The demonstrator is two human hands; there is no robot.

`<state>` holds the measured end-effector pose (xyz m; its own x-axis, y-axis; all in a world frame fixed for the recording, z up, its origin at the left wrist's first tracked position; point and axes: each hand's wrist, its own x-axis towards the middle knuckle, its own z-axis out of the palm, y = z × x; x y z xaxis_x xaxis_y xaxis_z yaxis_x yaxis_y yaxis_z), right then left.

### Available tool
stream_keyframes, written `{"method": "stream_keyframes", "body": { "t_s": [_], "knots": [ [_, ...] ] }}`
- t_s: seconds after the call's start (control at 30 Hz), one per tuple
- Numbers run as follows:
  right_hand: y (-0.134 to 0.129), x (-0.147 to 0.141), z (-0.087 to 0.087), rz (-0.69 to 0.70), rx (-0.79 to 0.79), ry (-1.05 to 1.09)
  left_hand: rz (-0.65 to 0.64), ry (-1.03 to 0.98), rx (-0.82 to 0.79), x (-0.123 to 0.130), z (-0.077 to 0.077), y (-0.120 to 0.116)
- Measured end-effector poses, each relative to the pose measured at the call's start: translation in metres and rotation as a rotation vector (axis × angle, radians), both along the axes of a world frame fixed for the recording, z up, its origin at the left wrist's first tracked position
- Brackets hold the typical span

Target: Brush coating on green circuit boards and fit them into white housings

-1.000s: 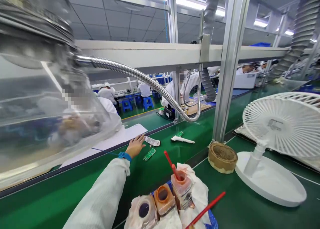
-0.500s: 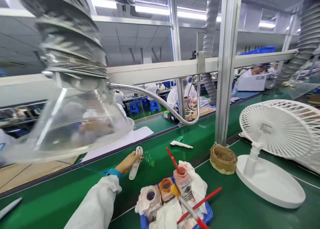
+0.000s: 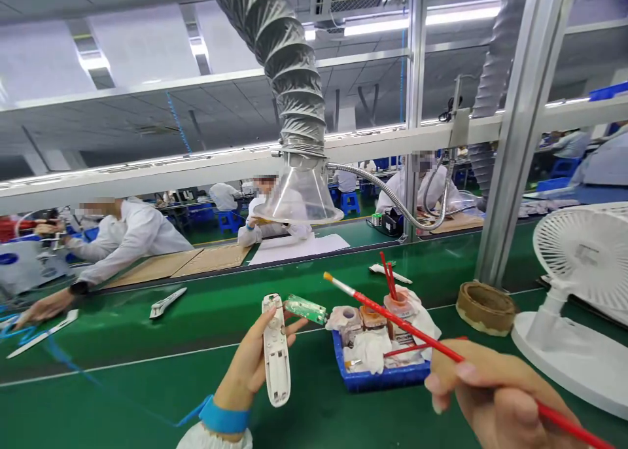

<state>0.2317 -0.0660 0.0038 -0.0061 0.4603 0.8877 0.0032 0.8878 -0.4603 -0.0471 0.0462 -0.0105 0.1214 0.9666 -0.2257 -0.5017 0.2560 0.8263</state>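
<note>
No lettering, number or sign is legible here.

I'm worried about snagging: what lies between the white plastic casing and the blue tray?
The head view shows the green circuit board there, in the left hand.

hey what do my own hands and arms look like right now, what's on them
Your left hand is ungloved, with a wide, bright blue band around the wrist, a thin blue cord running from it, and a white sleeve below. Your right hand is ungloved too; no sleeve shows there.
</note>
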Motion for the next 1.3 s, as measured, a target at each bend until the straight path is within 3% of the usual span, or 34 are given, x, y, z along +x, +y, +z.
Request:
{"method": "stream_keyframes", "body": {
  "t_s": [0.13,0.3,0.6,0.8,1.07,1.3],
  "knots": [
    [0.01,-0.025,0.006,-0.037,-0.038,0.212,-0.174,-0.021,-0.143,0.008,0.016,-0.033],
    [0.02,-0.034,-0.002,-0.071,-0.119,0.208,-0.165,0.023,-0.191,0.019,0.033,-0.049],
    [0.027,-0.04,-0.009,-0.053,-0.228,0.146,-0.238,-0.007,-0.193,0.012,0.023,-0.041],
    [0.033,-0.032,-0.013,-0.023,-0.08,0.018,-0.242,0.008,-0.231,0.012,0.025,-0.039],
    [0.024,-0.027,-0.011,-0.1,-0.046,-0.066,-0.247,-0.006,-0.191,0.013,0.022,-0.039],
    [0.014,-0.032,-0.001,-0.213,-0.069,0.006,-0.148,-0.021,-0.229,0.018,0.031,-0.043]
  ]
}}
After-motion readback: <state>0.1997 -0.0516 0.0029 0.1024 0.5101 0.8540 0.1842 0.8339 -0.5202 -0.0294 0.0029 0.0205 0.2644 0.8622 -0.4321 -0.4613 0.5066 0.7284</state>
